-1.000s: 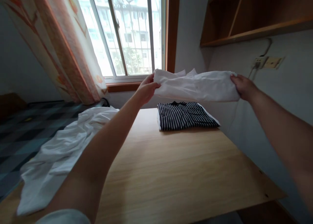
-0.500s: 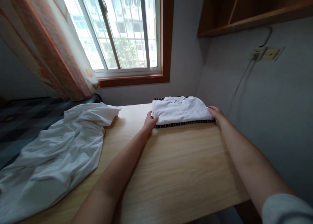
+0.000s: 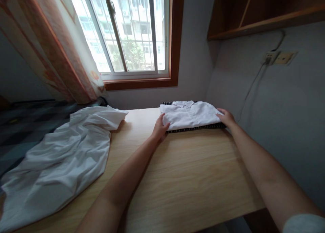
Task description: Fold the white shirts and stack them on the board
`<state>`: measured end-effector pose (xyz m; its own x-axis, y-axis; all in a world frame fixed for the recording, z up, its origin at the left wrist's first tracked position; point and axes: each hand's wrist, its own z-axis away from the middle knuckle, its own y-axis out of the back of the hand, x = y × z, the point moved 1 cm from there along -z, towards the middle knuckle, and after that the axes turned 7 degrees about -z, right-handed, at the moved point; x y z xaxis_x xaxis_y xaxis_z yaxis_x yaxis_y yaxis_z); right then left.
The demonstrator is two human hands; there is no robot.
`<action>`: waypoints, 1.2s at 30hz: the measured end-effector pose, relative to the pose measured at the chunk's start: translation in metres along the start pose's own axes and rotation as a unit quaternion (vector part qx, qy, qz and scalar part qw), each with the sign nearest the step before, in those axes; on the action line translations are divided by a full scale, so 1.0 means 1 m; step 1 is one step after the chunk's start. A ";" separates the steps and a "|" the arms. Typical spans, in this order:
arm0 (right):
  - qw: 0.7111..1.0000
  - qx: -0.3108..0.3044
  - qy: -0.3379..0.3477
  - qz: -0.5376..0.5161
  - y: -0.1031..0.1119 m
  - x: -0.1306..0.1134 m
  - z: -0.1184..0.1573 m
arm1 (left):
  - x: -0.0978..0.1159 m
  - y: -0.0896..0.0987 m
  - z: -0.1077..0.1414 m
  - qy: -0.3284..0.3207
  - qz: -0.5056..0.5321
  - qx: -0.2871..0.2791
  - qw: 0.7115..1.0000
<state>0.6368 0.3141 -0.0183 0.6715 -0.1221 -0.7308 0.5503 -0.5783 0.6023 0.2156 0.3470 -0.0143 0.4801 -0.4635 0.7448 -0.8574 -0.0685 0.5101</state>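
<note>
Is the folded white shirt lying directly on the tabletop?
No, the folded white shirt rests on the dark striped garment, whose edges show beneath it.

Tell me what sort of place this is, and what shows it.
Probably a room in a home, perhaps a bedroom: a floral curtain hangs beside a window, a checked cover, possibly a bed's, spreads at the left, and a folded white shirt lies among clothes on a wooden table.
</note>
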 end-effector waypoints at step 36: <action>0.918 -0.217 0.013 0.331 -0.129 -0.086 -0.054 | 0.024 -0.005 0.023 -0.067 -0.382 -0.223 0.894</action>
<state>0.5352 0.4424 -0.0159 0.9387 -0.3081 -0.1544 0.1599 -0.0073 0.9871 0.2270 0.3160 -0.0084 0.8422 -0.5356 0.0619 -0.1140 -0.0647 0.9914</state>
